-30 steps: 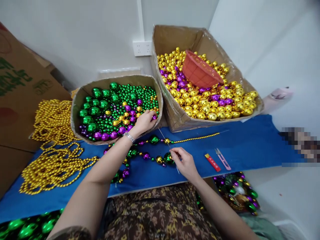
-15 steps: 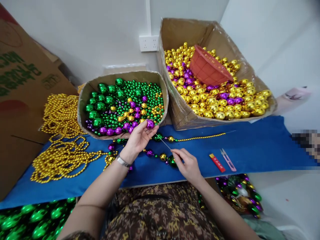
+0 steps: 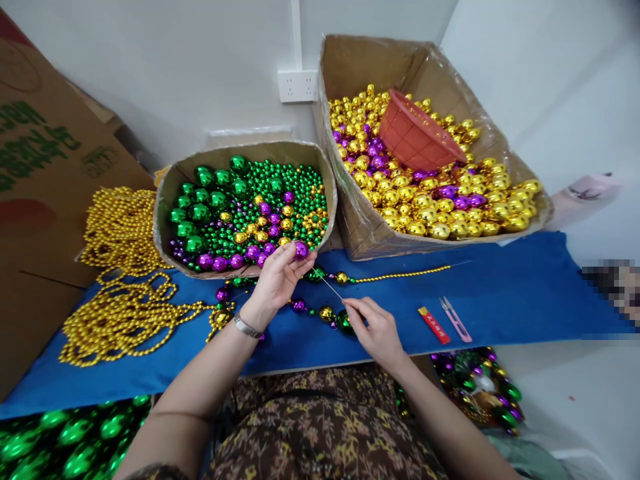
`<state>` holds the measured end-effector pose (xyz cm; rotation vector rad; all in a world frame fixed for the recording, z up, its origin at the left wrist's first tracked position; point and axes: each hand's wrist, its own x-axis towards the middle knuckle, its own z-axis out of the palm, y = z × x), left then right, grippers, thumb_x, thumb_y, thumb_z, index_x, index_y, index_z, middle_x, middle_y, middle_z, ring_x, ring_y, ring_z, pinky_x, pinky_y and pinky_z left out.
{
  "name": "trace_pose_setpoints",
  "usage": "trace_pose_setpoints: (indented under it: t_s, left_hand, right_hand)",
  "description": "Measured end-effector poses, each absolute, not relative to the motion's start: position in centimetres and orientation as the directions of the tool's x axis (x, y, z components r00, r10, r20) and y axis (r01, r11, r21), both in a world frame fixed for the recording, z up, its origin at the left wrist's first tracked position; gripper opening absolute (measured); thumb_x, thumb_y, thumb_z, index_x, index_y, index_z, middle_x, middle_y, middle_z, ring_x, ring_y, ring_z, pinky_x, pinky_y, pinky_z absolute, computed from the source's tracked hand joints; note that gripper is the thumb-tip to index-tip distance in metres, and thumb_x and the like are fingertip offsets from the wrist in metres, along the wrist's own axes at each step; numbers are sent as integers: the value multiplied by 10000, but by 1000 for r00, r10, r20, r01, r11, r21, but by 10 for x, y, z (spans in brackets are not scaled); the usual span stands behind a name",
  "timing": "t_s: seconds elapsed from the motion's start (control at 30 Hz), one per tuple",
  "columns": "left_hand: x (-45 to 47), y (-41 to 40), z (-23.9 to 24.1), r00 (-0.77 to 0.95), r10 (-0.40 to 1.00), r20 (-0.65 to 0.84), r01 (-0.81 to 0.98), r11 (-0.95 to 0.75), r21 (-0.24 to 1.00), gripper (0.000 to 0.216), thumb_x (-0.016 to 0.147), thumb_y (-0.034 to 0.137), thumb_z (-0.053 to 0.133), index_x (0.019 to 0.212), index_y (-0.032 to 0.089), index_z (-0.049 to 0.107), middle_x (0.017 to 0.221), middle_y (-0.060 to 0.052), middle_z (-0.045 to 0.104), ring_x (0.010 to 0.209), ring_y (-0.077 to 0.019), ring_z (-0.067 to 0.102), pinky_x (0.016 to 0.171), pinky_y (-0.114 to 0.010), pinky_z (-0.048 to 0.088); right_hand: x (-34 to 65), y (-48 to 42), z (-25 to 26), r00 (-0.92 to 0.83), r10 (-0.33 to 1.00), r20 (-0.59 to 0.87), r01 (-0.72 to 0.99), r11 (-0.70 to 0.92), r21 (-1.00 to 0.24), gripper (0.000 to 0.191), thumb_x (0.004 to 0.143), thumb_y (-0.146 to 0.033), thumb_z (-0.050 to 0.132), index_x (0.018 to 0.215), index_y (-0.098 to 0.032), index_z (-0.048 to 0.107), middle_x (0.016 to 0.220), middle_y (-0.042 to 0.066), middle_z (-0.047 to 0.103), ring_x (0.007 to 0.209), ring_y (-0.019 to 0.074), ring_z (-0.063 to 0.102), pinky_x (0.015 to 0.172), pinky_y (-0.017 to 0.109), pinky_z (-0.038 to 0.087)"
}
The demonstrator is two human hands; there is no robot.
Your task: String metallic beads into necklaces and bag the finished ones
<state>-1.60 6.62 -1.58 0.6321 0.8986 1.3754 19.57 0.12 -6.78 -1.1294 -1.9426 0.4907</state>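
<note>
A shiny purple bead [image 3: 301, 250] is pinched between the fingertips of my left hand [image 3: 277, 277], at the front rim of the box of green beads. My right hand [image 3: 376, 328] is closed on the near end of a thin, straight, pale length of needle or thread [image 3: 327, 285]; which of the two, I cannot tell. Its far end reaches the bead in my left hand. Just beside my right fingers lies a large green bead [image 3: 345, 321] on a strand with a gold bead [image 3: 325, 313] and a purple bead [image 3: 299, 305].
Behind stand a box [image 3: 161, 230] of mixed beads and a larger box [image 3: 373, 243] with gold beads and a red basket [image 3: 415, 133]. Gold bead strands [image 3: 117, 320] lie left on the blue cloth [image 3: 520, 293]. Right are a red packet [image 3: 434, 326] and pink thread snips [image 3: 457, 321].
Hardly anything differs. Both hands keep their hold, and the purple bead stays at the left fingertips; the view has shifted very slightly.
</note>
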Motion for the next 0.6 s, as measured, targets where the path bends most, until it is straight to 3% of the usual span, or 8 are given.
trace_pose_setpoints:
  t_s: [0.2, 0.43, 0.6]
  left_hand:
    - [-4, 55, -19, -31, 996, -83, -492, 57, 869, 303, 737, 310, 768, 963, 181, 613, 914, -5, 660, 866, -168, 700, 838, -331, 554]
    - [7, 41, -28, 37, 990, -135, -543, 134, 829, 307, 733, 293, 772, 967, 172, 615, 894, -11, 641, 865, -183, 691, 834, -349, 560]
    - [1, 45, -22, 124, 992, 23, -252, 9, 968, 339, 801, 382, 689, 1062, 182, 607, 1067, -80, 634, 893, -177, 658, 743, -293, 558]
  right_hand:
    - [194, 1, -69, -238, 860, 452, 532, 505, -680, 188, 947, -224, 491, 1042, -209, 653, 879, 44, 698, 767, 154, 674, 749, 264, 546]
    - [192, -1, -69, -223, 884, 412, 514, 465, -721, 177, 955, -247, 481, 1011, -215, 646, 876, 47, 694, 767, 161, 667, 745, 276, 538]
    - [193, 1, -68, -203, 876, 437, 501, 477, -722, 176, 953, -248, 477, 1009, -214, 640, 854, 41, 687, 757, 158, 658, 733, 269, 528]
